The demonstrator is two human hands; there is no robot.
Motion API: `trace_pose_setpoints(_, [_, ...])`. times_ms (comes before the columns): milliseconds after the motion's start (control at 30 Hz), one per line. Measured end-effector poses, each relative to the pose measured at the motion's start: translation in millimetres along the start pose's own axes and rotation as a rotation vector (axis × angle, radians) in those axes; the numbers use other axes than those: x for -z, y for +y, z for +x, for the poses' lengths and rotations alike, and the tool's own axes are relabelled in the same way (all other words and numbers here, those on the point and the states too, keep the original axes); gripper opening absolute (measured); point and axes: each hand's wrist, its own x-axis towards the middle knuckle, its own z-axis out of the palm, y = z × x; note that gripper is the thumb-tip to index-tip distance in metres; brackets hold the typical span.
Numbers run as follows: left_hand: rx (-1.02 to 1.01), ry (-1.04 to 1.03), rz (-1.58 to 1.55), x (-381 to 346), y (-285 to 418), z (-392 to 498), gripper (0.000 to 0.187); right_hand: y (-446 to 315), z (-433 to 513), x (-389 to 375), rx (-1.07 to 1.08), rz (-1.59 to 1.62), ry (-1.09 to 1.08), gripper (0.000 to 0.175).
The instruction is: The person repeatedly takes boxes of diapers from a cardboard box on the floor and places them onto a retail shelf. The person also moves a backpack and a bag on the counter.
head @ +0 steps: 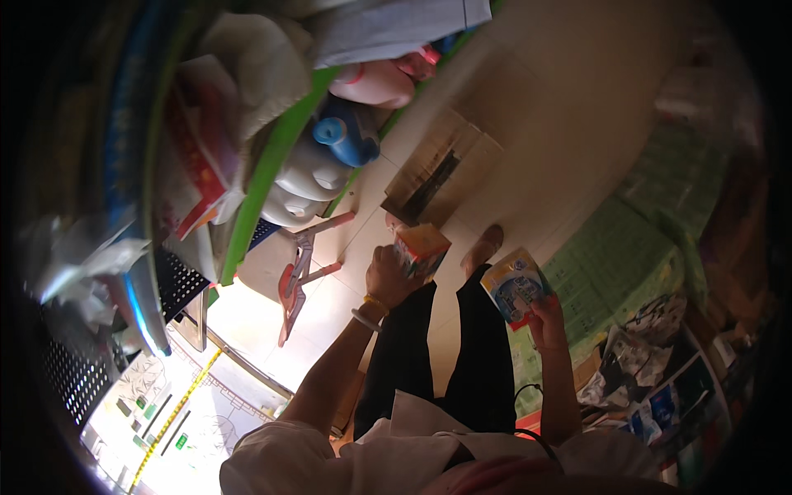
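Observation:
My left hand [391, 275] is closed round a small red and orange printed box [424, 252], held above my left knee. On the other side, my right hand [546, 322] grips the lower edge of a yellow and blue printed carton [516, 288] with a red edge, its broad face turned up. The two boxes are apart. Between and beyond them, an open cardboard box [444, 167] with something dark inside lies on the tiled floor near my feet.
Shelves with green edges [272, 167] at the left hold a blue bottle [346, 139], white jugs [309, 179] and a pink bottle [374, 83]. A folding stool [300, 272] stands below. Green printed sacks [606, 266] and crumpled packaging [640, 352] lie at the right.

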Motion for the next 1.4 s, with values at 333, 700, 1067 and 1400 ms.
trace_pose_setpoints(333, [-0.255,0.317,0.091,250.5,69.6,-253.4,0.066,-66.7,-105.0,-127.0,0.046,-0.072,-0.457,0.051])
trace_pose_setpoints(700, [-0.430,1.280,0.518,543.7,112.6,-484.9,0.076,-185.7,-254.6,-422.6,0.576,-0.257,-1.159,0.060])
trace_pose_setpoints(1067, [-0.147,1.206,0.691,823.6,48.0,-460.9,0.081,-132.4,-428.9,-786.8,1.545,-0.624,-1.521,0.070])
trace_pose_setpoints(1400, [0.019,0.856,0.567,867.7,31.1,-423.4,0.076,-88.1,-379.9,-908.8,1.658,-1.106,-1.209,0.073])
